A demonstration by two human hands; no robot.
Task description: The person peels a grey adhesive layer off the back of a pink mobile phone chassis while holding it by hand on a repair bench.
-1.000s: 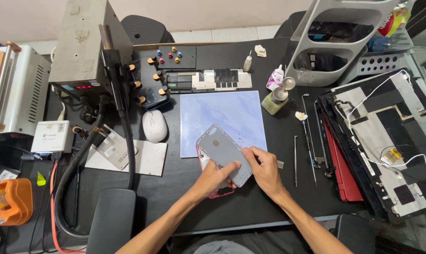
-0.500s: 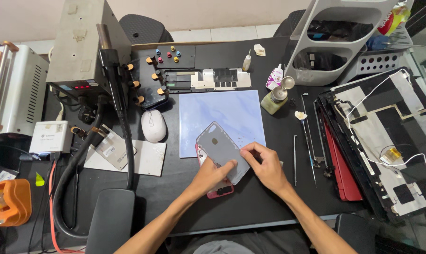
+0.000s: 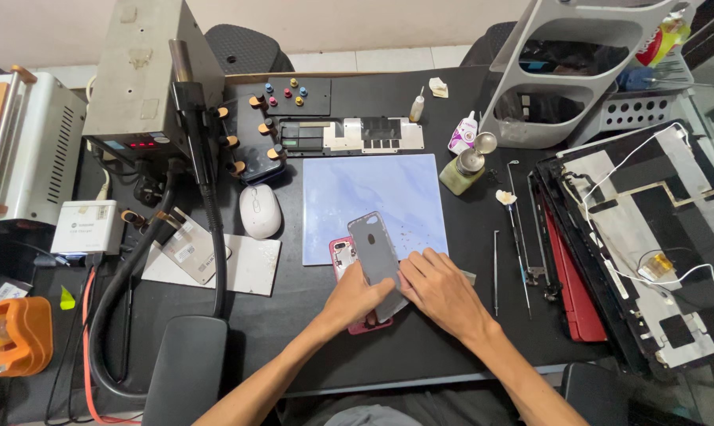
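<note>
Black matte desk (image 3: 420,347), cluttered repair bench. Left hand (image 3: 357,298) and right hand (image 3: 442,292), fingers curled, grip the lower end of a grey phone back cover (image 3: 377,259), long axis tilted up-left, over a red phone (image 3: 349,272). Beyond: pale-blue square mat (image 3: 373,193), white mouse (image 3: 260,211), grey hot-air station (image 3: 148,75).
</note>
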